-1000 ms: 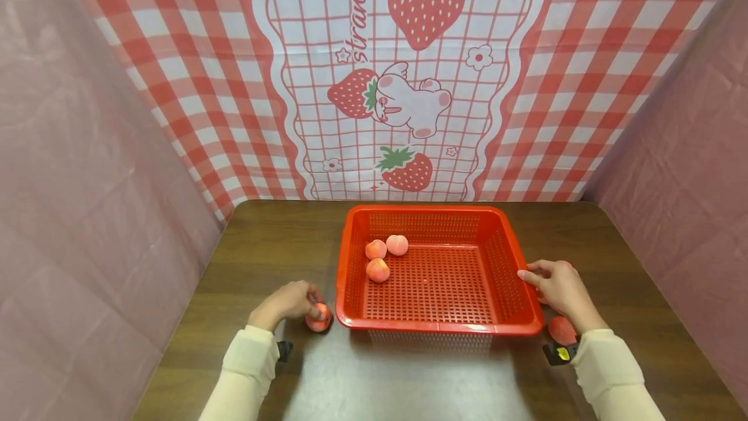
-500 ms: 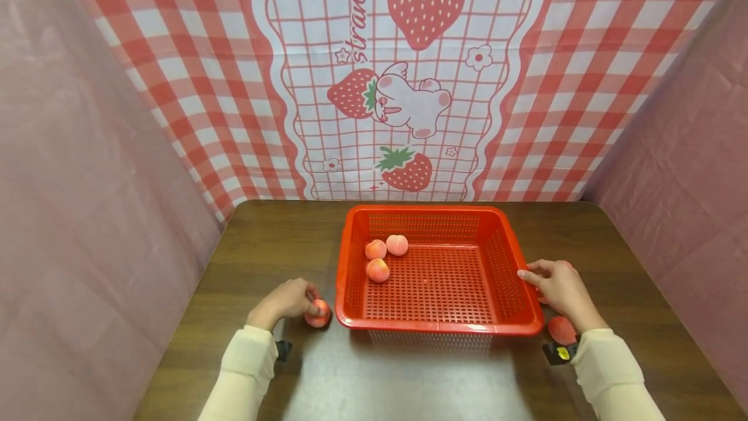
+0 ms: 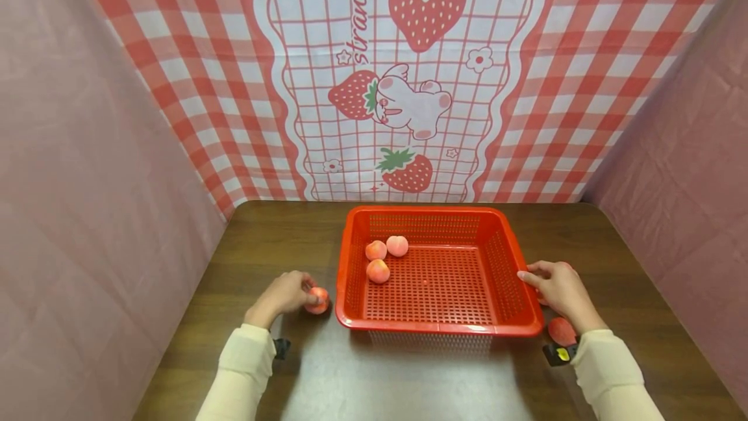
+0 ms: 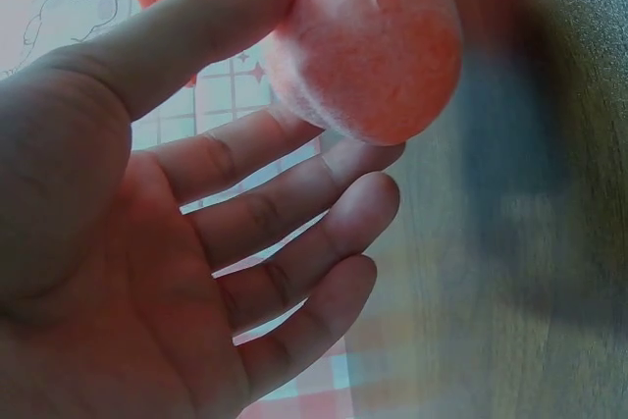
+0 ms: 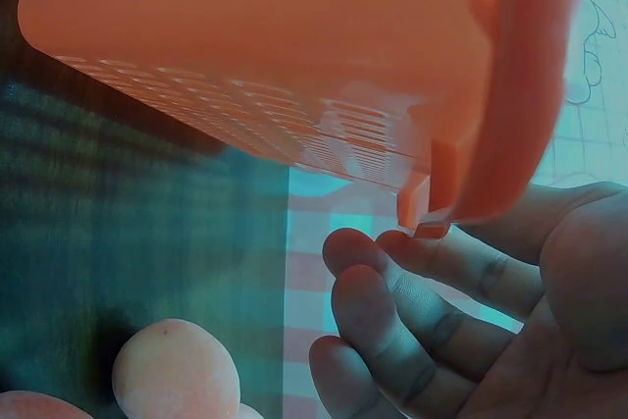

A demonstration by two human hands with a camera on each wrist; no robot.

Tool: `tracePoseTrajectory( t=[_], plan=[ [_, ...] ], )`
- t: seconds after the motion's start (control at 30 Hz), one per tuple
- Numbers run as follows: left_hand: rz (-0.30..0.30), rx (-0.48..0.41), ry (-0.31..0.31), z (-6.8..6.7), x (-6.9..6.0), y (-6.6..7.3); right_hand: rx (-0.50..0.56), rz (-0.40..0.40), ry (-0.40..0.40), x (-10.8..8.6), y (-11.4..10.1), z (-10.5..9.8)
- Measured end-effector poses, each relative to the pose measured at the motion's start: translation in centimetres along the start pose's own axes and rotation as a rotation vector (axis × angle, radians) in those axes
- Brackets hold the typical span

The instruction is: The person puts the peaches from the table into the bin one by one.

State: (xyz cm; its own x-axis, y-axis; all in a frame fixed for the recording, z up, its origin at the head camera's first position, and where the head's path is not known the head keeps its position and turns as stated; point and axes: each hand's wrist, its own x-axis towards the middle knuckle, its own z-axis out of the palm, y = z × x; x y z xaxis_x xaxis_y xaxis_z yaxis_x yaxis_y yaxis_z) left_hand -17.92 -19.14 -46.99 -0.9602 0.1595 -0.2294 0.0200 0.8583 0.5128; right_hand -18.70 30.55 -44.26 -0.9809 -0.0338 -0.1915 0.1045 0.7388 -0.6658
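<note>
Thumb and fingertips of my left hand [image 3: 286, 294] pinch a pinkish-orange peach [image 3: 318, 301] just left of the red plastic basket [image 3: 441, 328]. The left wrist view shows this peach [image 4: 378, 51] between thumb and first fingers, the other fingers spread below. On the opposite side, my right hand [image 3: 561, 288] grips the basket's right rim, thumb on top. From the right wrist, its fingertips [image 5: 363, 301] appear curled under the rim [image 5: 530, 95]. Three peaches lie in the basket's left part, one being the front peach [image 3: 378, 271].
By my right wrist rests a darker peach [image 3: 562, 330] on the wooden table [image 3: 234, 245]; more peaches are partly hidden behind that hand. The right wrist view has a pale peach [image 5: 177, 375] below the basket. A strawberry-print checked cloth [image 3: 409, 102] hangs behind.
My left hand has moved slightly away from the body with the pinched peach, which sits further back than before. The right hand and the basket have stayed put.
</note>
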Motion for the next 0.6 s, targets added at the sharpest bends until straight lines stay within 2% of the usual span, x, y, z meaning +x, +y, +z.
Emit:
tracePoseTrajectory(
  t=[0.17,0.6],
  plan=[
    [-0.039,-0.005,0.033,-0.29,0.08,0.00,0.001,-0.003,0.001,-0.06,0.04,0.02],
    [-0.050,-0.057,0.127,-1.03,0.49,-0.13,0.006,0.005,-0.001,-0.10,-0.07,0.02]
  ],
)
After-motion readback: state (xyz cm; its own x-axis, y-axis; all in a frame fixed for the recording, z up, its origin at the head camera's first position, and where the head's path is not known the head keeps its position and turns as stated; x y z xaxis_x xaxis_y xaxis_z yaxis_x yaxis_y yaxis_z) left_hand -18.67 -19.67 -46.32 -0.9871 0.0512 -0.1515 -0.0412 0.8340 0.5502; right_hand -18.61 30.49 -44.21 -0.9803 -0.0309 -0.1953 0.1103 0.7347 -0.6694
